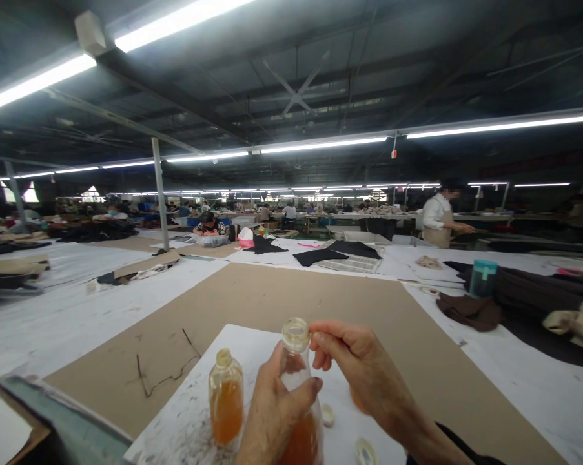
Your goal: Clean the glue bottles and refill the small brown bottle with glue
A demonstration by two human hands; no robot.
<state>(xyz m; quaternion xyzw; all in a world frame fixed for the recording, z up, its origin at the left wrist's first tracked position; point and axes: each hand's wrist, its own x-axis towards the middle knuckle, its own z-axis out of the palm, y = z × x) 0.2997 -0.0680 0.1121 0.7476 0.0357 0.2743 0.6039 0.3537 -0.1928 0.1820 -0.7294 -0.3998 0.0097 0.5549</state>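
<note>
My left hand (276, 413) is wrapped round a clear plastic bottle (298, 387) holding orange liquid, upright above a white sheet (194, 413). My right hand (356, 368) pinches at the bottle's open foil-rimmed mouth (296, 332) with thumb and fingers closed. A second, smaller bottle (226, 400) of orange liquid stands on the sheet just left of my left hand. Two small white caps (328, 414) lie on the sheet near my right wrist.
Brown paper (272, 297) covers the big cutting table, with a pair of glasses (168, 371) on it. Dark cloth pieces (470, 310) and a teal cup (482, 278) lie at the right. A person in a white shirt (439, 219) stands far right; others work behind.
</note>
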